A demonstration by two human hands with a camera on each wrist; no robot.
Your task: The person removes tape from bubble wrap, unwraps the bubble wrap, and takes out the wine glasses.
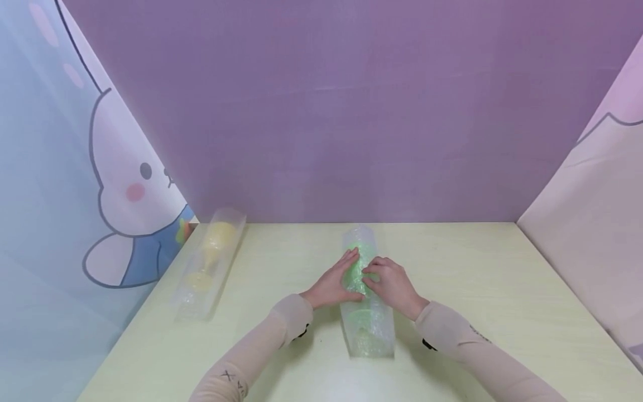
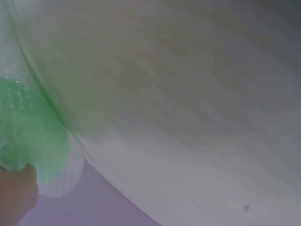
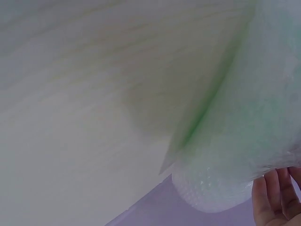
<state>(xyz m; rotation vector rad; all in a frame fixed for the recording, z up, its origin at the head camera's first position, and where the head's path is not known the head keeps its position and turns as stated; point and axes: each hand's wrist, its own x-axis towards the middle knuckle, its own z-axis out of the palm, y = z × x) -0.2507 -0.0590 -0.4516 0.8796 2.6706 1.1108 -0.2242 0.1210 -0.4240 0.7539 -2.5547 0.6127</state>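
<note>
A green object, its exact kind blurred by the wrapping, lies lengthwise on the table inside clear bubble wrap. My left hand rests across the roll from its left side, thumb and fingers spread over the wrap. From the right side, my right hand pinches the wrap's upper surface near the middle, with thumb and fingertips close together. In the right wrist view the curled fingers touch the bubble wrap's edge. What lies under both palms is hidden.
A second bubble-wrapped bundle lies at the table's left edge, with a yellow dumbbell-like shape showing through. A purple wall stands behind the pale table; patterned cloth panels flank both sides.
</note>
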